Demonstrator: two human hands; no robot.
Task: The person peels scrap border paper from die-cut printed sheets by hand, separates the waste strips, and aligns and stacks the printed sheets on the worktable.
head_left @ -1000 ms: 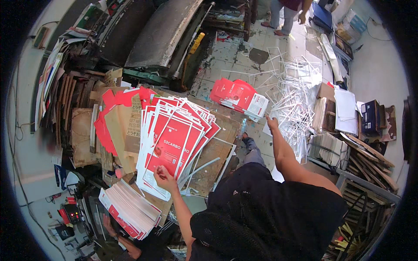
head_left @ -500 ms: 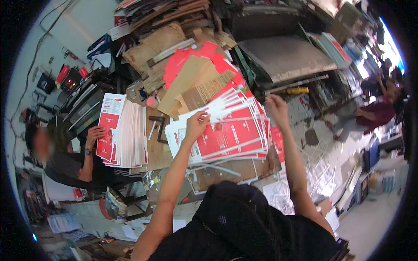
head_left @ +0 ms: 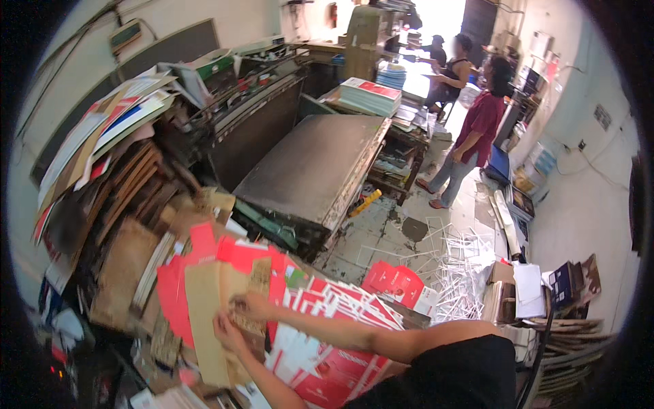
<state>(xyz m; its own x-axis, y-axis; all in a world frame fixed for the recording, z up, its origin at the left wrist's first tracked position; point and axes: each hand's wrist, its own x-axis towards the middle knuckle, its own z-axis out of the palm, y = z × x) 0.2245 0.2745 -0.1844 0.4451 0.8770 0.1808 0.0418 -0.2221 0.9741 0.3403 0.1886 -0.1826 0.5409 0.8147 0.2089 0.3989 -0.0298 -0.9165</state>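
My left hand [head_left: 229,332] and my right hand [head_left: 252,307] are close together above a tan cardboard sheet [head_left: 204,341]. Their fingers are bent inward, and whatever they may hold is too small to make out. Under and beside my right forearm lies a fanned pile of red and white printed sheets [head_left: 344,371]. Bright red card pieces [head_left: 178,300] spread out from behind the cardboard. A brown printed cardboard piece [head_left: 260,273] rests just beyond my right hand.
A large dark machine with a flat bed [head_left: 313,170] stands ahead. Thin white paper offcuts [head_left: 463,273] litter the floor on the right, near red printed sheets [head_left: 395,283]. A person in a maroon shirt [head_left: 477,129] stands farther off. Stacked boards [head_left: 129,198] rise at left.
The view has swung up and to the right. My left hand has left the printed sheets, my right hand has come across from the right, and both now meet over the cardboard.
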